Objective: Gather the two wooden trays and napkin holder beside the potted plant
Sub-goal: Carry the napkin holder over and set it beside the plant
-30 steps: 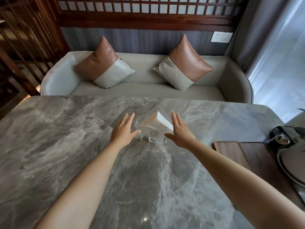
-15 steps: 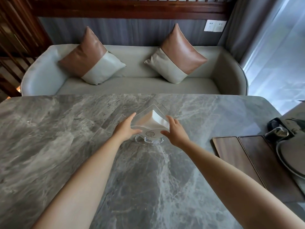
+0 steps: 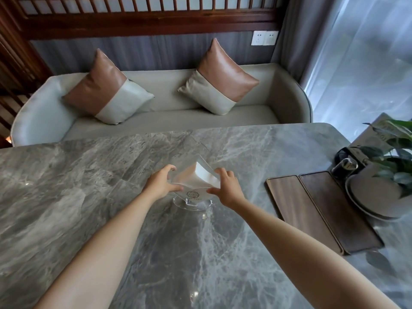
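Grey marble desk [image 3: 89,197], grey sofa [image 3: 169,112] behind its far edge with two brown-and-cream cushions [image 3: 107,88], wood lattice screen above, sheer curtain far right.

Landmark: the clear napkin holder [image 3: 193,186], standing mid-desk on its round transparent foot, white napkins inside, small logo on the near face.

Left hand [image 3: 161,185]: clamped on the holder's left edge, thumb on the near face, fingers curled over the top-left rim. Right hand [image 3: 225,187]: clamped on the holder's right edge, thumb low on the near face, fingers over the top-right rim. Both grips are on the holder's panel, not the foot. Foot looks seated on the desk; can't tell for sure whether it's lifted a hair.

Right of the holder, well apart: two wooden trays side by side, long edges touching, lighter tray [image 3: 298,210] nearer the holder, darker tray [image 3: 338,210] beyond it. Both flat on the desk, running from far to near.

Further right of the holder, just past the darker tray: potted plant [image 3: 394,161], leaves at frame edge, sitting on a round grey dish [image 3: 374,197]. A dark cup-like item [image 3: 344,167] sits at the far end of the darker tray; can't make out what it is.

Holder is well apart from the plant; trays already sit beside it.
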The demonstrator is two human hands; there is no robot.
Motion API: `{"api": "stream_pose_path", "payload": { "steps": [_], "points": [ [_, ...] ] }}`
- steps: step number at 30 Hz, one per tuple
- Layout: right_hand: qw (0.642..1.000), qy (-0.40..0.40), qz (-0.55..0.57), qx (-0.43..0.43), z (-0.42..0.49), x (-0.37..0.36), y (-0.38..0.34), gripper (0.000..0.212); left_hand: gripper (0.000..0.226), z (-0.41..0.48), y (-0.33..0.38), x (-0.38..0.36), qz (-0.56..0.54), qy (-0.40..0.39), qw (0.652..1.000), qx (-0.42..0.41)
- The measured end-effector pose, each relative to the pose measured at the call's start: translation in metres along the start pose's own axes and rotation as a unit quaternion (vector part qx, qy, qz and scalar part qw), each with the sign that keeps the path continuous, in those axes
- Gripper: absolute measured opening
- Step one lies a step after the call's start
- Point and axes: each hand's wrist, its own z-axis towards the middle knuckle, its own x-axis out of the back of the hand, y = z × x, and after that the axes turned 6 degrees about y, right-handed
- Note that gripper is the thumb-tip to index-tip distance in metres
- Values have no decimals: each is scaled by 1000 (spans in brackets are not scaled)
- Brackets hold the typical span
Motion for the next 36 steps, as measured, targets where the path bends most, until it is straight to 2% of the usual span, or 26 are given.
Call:
{"api": "stream_pose_path", "payload": {
  "steps": [7, 16, 28, 36],
  "points": [
    [997, 72, 40, -11, -36, 50, 28, 64, 71, -24, 51, -14, -33, -8, 998, -48],
    [981, 174, 55, -62, -105, 143, 102, 64, 68, -64, 158, -63, -48, -48, 982, -178],
    [940, 283, 66, -180, -218, 243, 241, 58, 72, -131, 320, -187, -21, -166, 930, -328],
    [898, 344, 80, -263, -275, 289, 316, 61, 77, -175, 396, -272, -29, -243, 901, -357]
  ]
}}
